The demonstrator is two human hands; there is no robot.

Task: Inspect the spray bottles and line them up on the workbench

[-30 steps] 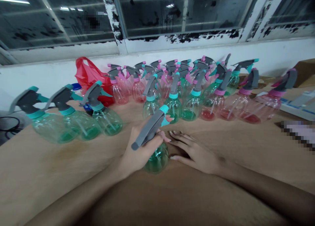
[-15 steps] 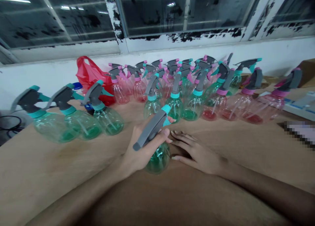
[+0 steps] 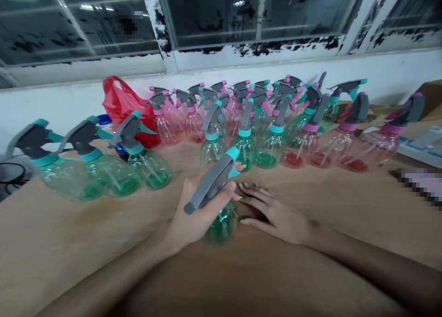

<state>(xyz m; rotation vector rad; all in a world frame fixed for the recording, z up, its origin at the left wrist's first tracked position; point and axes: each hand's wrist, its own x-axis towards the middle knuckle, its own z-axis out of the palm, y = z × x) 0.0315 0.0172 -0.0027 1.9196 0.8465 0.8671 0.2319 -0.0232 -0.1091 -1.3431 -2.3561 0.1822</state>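
Observation:
My left hand [image 3: 200, 206] is wrapped round the neck of a green spray bottle [image 3: 221, 227] with a grey and teal trigger head. The bottle stands on the wooden table [image 3: 138, 234], its nozzle pointing away from me and slightly right. Just right of that bottle, my right hand [image 3: 271, 211] lies on the table with its fingers stretched out, holding nothing. Ahead of my hands stand green spray bottles [image 3: 271, 153] with teal collars, and to their right pink spray bottles [image 3: 324, 151] with pink collars.
Three green spray bottles [image 3: 148, 172] stand at the left. Behind them are a red plastic bag [image 3: 127, 105] and a blue-capped container [image 3: 103, 120]. Several more bottles crowd the back by the wall. A blurred-out flat object [image 3: 419, 183] and a cardboard box [image 3: 431, 100] are at the right.
My view has shifted very slightly, moving the bottles at the left a little further left in the picture. Both hands and the held bottle stay practically where they were.

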